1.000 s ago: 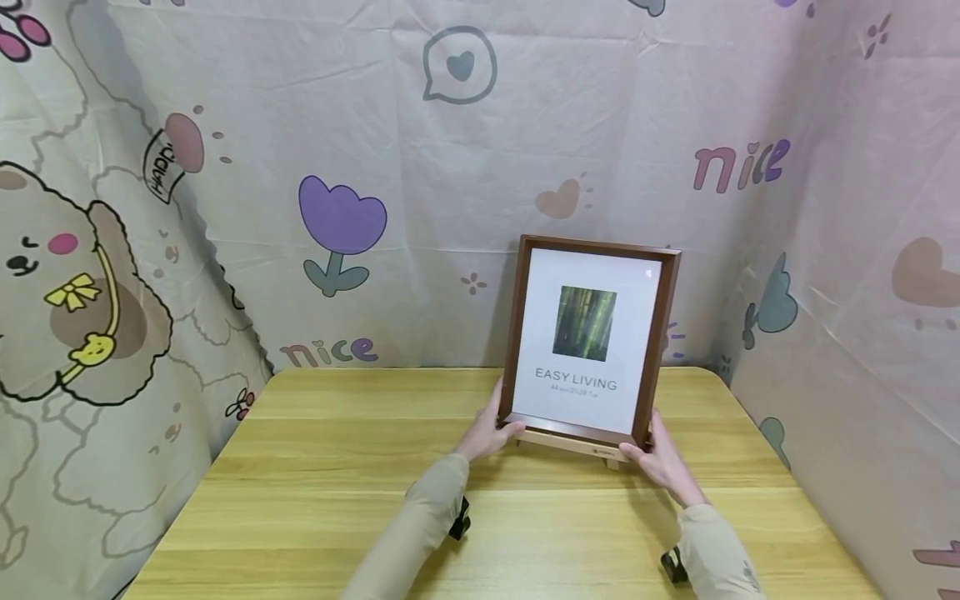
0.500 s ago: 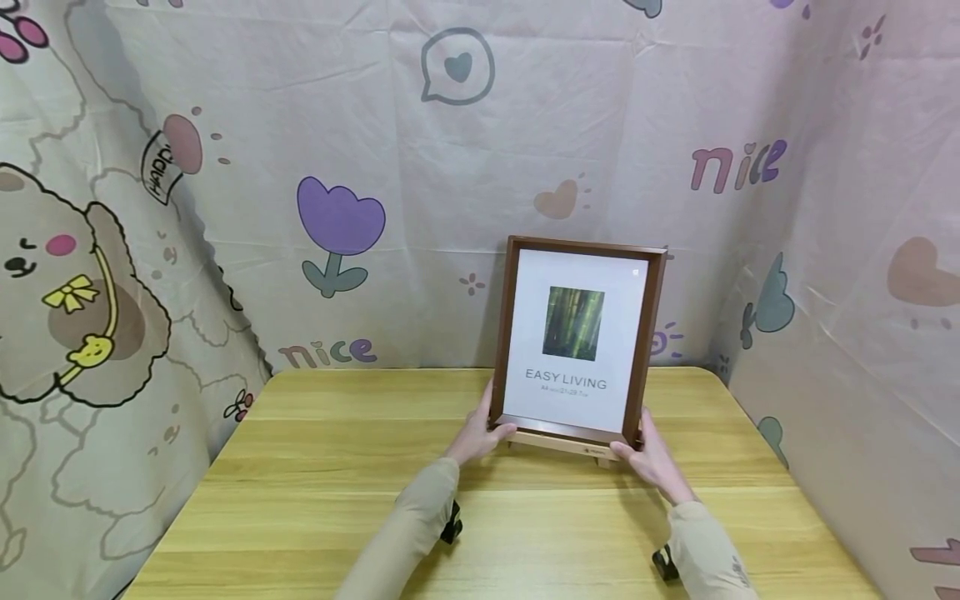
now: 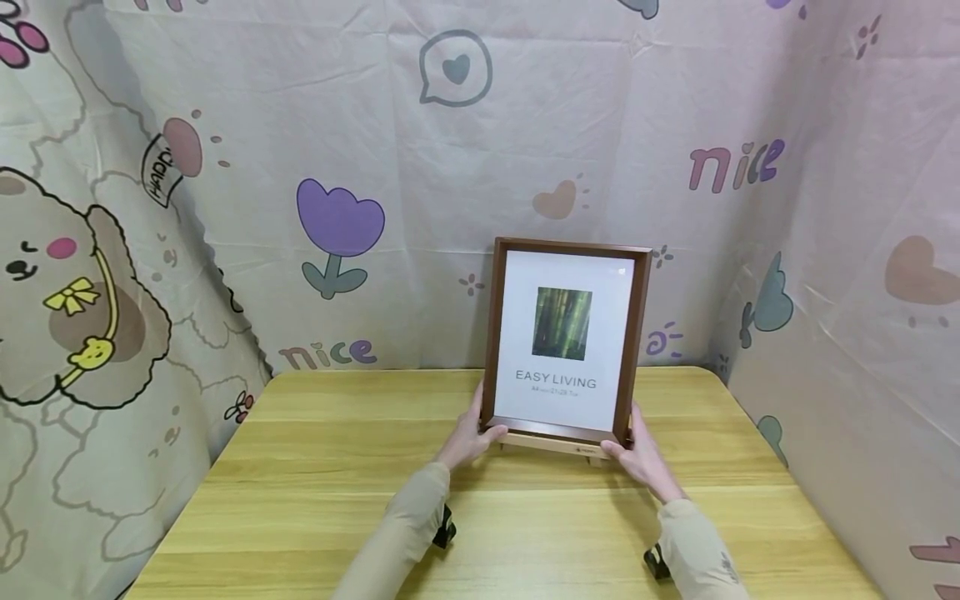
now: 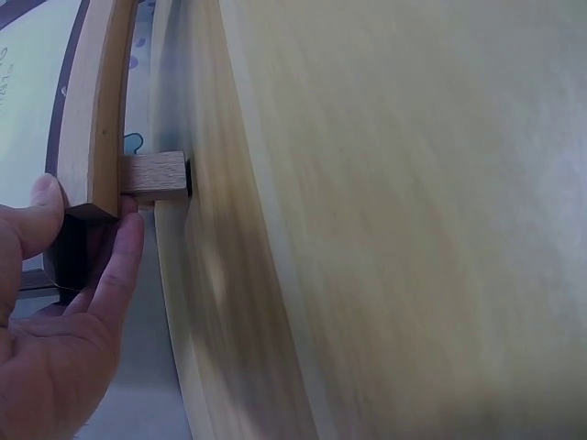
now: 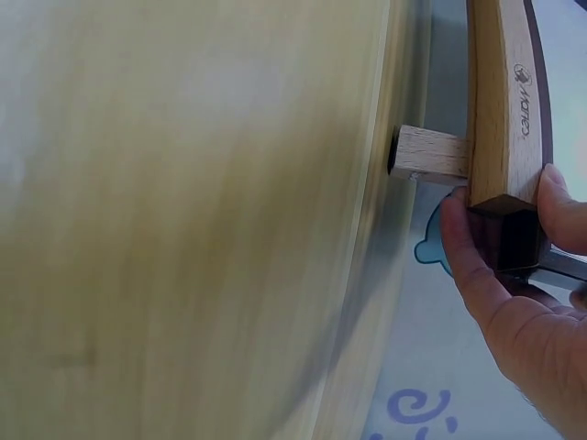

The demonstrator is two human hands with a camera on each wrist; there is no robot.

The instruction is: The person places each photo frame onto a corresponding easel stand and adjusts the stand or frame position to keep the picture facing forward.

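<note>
A brown picture frame (image 3: 573, 404) holds a white sheet with a green bamboo picture and the words EASY LIVING. It stands nearly upright, leaning back, on the light wooden ledge of a small easel (image 3: 551, 443). My left hand (image 3: 471, 435) grips the lower left corner, thumb in front and fingers behind. At the opposite lower corner, my right hand (image 3: 643, 457) holds on in the same way. Both wrist views show the ledge (image 4: 92, 119) and a short square leg (image 5: 433, 154) with a dark end close to the tabletop; exact contact is unclear. The easel's back is hidden.
The wood-grain table (image 3: 322, 500) has rounded far corners. A printed cloth (image 3: 450, 167) hangs close behind the frame and along both sides. Dark wrist devices (image 3: 444, 527) sit under the beige sleeves (image 3: 408, 525).
The picture frame and easel have shifted left across the back of the table, with both hands moving along. The grip at both corners stays the same.
</note>
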